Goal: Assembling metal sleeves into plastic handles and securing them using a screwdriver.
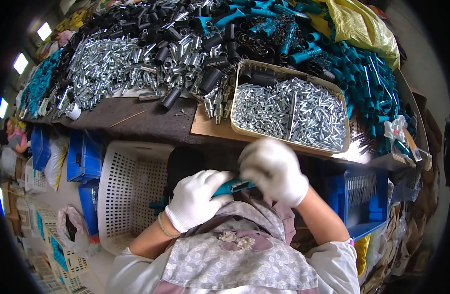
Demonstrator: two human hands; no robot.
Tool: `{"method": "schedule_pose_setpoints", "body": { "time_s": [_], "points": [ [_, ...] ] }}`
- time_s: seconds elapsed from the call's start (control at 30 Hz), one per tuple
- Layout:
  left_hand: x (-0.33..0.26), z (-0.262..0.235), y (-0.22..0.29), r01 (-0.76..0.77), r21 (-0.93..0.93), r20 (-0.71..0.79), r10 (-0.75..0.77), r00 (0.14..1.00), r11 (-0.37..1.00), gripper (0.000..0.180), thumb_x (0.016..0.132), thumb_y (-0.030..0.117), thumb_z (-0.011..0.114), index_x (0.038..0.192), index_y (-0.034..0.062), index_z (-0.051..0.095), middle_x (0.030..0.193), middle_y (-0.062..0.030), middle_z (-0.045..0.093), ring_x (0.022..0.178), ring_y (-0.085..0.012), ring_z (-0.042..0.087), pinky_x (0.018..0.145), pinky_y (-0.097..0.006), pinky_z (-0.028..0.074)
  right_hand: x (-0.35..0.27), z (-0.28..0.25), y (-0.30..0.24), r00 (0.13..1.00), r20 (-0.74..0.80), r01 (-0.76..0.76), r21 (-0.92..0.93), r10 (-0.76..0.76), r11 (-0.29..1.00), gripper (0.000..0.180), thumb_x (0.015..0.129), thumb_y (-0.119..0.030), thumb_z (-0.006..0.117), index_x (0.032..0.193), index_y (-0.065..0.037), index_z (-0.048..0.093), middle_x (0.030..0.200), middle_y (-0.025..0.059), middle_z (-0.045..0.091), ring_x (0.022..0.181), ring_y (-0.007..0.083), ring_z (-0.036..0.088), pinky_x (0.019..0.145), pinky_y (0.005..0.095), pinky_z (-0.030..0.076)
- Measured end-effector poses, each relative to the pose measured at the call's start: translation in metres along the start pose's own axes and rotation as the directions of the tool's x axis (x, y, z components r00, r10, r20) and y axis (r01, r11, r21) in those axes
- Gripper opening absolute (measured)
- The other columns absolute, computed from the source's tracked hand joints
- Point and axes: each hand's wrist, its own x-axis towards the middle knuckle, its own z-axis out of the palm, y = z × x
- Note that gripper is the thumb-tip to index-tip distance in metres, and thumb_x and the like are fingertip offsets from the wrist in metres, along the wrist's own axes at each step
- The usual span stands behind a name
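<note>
My left hand point(195, 196), in a white glove, is closed around a teal tubular handle piece point(228, 187) held above my lap. A slot with metal in it shows on the piece's upper side, and its other end is hidden. My right hand point(276, 171), also gloved in white, hovers at the piece's right end with its fingers curled but smeared by motion. Whether it grips anything is unclear. Just ahead of it on the bench stands a cream tray point(233, 120) of small metal pins and short metal sleeves, split by a divider.
Metal sleeves point(105, 63), black tubes point(211, 80) and teal handles point(350, 73) are heaped along the bench point(156, 122). A white perforated basket point(132, 196) stands left of my lap, a blue bin point(367, 215) to the right. Far left, another person point(17, 137) is visible.
</note>
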Motion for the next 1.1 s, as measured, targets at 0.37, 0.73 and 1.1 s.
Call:
{"method": "schedule_pose_setpoints", "body": {
  "time_s": [0.37,0.73,1.1],
  "points": [
    [-0.009,-0.002,-0.008,0.168,-0.187,-0.010,-0.173,0.985,0.968,0.045,0.070,0.011,0.083,0.110,0.0041,0.066,0.099,-0.0134,0.069,0.090,-0.0313,0.069,0.079,-0.036,0.055,0.042,-0.011,0.051,0.948,-0.035,-0.277,-0.589,0.318,0.760,0.009,0.081,-0.015,0.069,0.079,-0.007,0.067,0.082,0.0118,0.066,0.086,0.0315,0.064,0.077,0.0435,0.051],
    [-0.011,-0.002,-0.023,0.428,-0.857,0.245,-0.505,0.828,0.285,0.043,0.084,0.000,0.061,0.126,-0.0064,0.054,0.107,-0.0066,0.063,0.095,-0.0114,0.059,0.085,-0.027,0.049,0.005,0.032,-0.027,0.850,-0.042,-0.518,0.121,0.525,0.847,0.019,0.072,-0.004,0.083,0.082,-0.002,0.067,0.080,0.0074,0.070,0.070,0.0138,0.066,0.068,0.0283,0.055],
    [-0.016,0.000,-0.027,0.392,-0.810,0.146,-0.498,0.855,0.436,0.047,0.085,-0.002,0.066,0.131,-0.0047,0.056,0.113,-0.0093,0.066,0.099,-0.0117,0.061,0.090,-0.028,0.050,-0.003,0.076,-0.022,0.617,0.083,-0.694,0.528,0.783,0.490,0.028,0.071,-0.004,0.086,0.086,-0.002,0.063,0.081,0.0023,0.067,0.074,0.0092,0.061,0.070,0.0258,0.052]
  ]
}}
